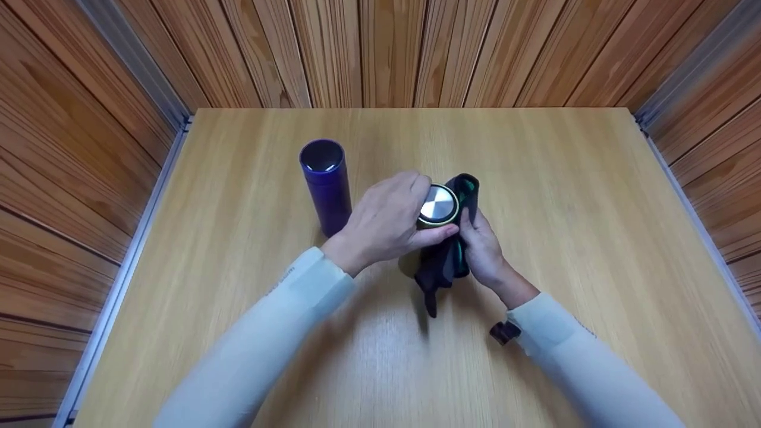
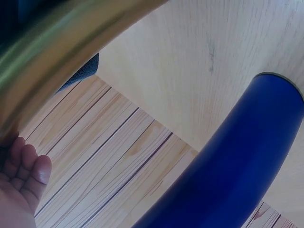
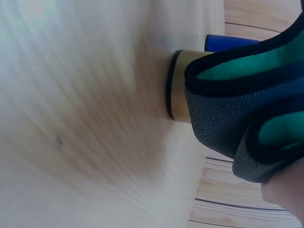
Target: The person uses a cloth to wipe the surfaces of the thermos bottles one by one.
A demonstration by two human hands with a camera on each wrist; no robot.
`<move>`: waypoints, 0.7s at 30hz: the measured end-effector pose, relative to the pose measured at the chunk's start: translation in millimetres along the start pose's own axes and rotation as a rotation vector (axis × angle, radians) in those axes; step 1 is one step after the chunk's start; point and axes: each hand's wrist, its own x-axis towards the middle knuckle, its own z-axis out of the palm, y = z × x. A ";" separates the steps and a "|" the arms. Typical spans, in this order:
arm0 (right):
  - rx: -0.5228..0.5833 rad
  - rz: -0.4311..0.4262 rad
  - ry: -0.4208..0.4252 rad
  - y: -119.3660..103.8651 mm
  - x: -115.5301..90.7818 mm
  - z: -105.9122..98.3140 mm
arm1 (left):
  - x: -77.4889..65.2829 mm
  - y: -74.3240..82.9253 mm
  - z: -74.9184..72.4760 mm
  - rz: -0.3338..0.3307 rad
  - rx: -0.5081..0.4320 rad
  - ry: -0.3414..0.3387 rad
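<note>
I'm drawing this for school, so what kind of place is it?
Probably a small indoor work booth. A wood-grain tabletop has wood-plank walls on three sides, and grey metal corner posts stand where the walls meet.

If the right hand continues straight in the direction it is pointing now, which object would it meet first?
Beyond the dark cloth it holds, the right hand would probably meet the silver-topped gold bottle first; they look close, though exact depth is unclear.
</note>
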 end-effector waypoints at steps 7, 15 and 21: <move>0.058 0.020 0.063 9.8 -0.1 5.6 | 0.2 0.9 -0.2 -0.013 0.012 -0.017; -0.133 -0.005 0.060 15.7 -19.4 9.0 | 3.4 2.7 -0.1 -0.008 -0.009 0.006; -0.371 -0.133 -0.076 22.1 -34.3 14.5 | 0.0 1.5 0.4 -0.012 -0.007 -0.003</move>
